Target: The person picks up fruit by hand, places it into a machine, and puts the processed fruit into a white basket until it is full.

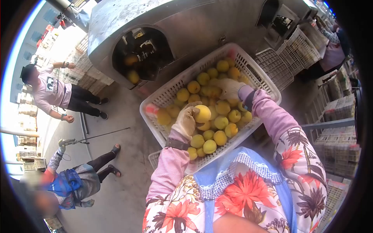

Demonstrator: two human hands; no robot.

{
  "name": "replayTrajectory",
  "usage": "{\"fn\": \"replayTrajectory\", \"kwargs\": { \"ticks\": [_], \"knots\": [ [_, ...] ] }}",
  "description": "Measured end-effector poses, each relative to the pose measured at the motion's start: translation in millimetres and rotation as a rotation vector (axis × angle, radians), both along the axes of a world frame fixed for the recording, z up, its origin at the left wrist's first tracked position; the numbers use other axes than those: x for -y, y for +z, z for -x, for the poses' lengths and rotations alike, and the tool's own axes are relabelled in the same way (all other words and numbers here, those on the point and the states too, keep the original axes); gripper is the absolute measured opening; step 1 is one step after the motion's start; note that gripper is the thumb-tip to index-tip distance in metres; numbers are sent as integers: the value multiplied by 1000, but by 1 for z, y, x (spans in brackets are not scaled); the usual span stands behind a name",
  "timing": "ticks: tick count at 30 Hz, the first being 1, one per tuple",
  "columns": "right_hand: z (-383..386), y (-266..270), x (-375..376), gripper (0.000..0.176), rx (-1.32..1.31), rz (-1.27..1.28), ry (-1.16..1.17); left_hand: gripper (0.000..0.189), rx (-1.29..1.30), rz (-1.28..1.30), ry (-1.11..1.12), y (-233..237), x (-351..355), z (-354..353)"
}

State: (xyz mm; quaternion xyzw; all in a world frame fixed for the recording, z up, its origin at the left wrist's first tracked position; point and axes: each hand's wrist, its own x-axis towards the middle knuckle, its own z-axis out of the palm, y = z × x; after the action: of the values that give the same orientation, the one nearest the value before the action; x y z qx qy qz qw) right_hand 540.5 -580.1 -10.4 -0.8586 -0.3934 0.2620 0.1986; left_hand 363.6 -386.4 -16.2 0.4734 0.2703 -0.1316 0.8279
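One yellow fruit [203,113] is pinched in the fingers of the left hand [186,119] over the crate [186,79], while the right hand [230,88] sits farther in, rightward, at the loose fruit [221,122], fingers blurred, grip unclear.

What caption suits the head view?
Gloved left hand holds a yellow fruit over a white crate of similar fruit, with the right hand inside.
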Motion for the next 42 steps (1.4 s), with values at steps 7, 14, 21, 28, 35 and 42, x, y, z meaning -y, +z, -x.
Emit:
{"fn": "replayTrajectory", "kwargs": {
  "ticks": [7,14,21,28,35,42],
  "knots": [
    [61,44,-54,68,-469,-661,-291,38,322,-91,118,29,-14,24],
    [65,84,-171,55,316,-488,-224,37,244,107,529,46,-57,37],
    [10,48,-251,45,613,-593,-219,43,234,21,597,11,-68,67],
    [-19,93,-272,36,620,-339,-184,37,207,145,610,18,-63,59],
    [10,70,-172,43,189,-698,-201,37,247,-1031,-137,-52,-95,16],
    [59,-30,-153,59,443,-8,-74,33,-444,-1564,-877,-66,-14,-32]
  ]
}}
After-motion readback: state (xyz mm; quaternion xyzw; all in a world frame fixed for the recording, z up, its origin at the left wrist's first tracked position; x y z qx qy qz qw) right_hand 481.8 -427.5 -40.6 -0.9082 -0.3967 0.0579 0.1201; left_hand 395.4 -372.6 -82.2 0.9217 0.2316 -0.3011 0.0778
